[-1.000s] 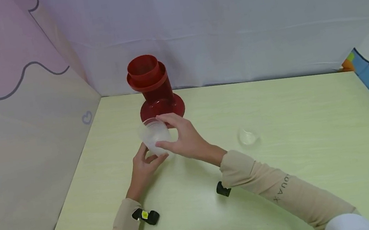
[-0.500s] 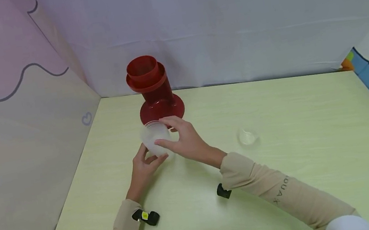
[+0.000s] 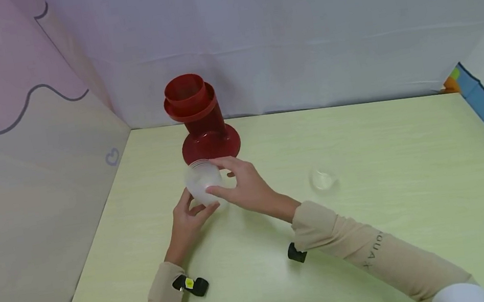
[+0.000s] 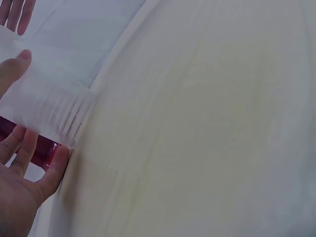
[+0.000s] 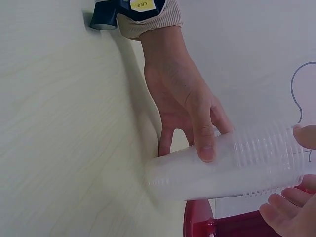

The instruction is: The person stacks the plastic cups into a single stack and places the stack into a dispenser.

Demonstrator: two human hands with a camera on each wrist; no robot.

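Observation:
A stack of clear plastic cups (image 3: 203,183) is held between both hands near the left side of the table, tilted, its rims toward the red stand. My left hand (image 3: 188,220) grips the stack toward its base end, thumb along one side, as the right wrist view shows. At the rim end, my right hand (image 3: 246,184) holds the stack between thumb and fingers. The ridged, nested rims (image 5: 271,153) show up close in the right wrist view. One separate clear cup (image 3: 323,179) lies on the table to the right of the hands.
Just behind the stack stands a red plastic holder (image 3: 204,130) with a round base, a tube and a wide open top. Fabric (image 3: 282,37) hangs along the table's back edge, with printed cloth at both sides. The pale wood table (image 3: 387,161) reaches right.
The rim end of the stack and my right fingers have come slightly down, toward the person. Both hands keep their hold; the lone cup stays on the table.

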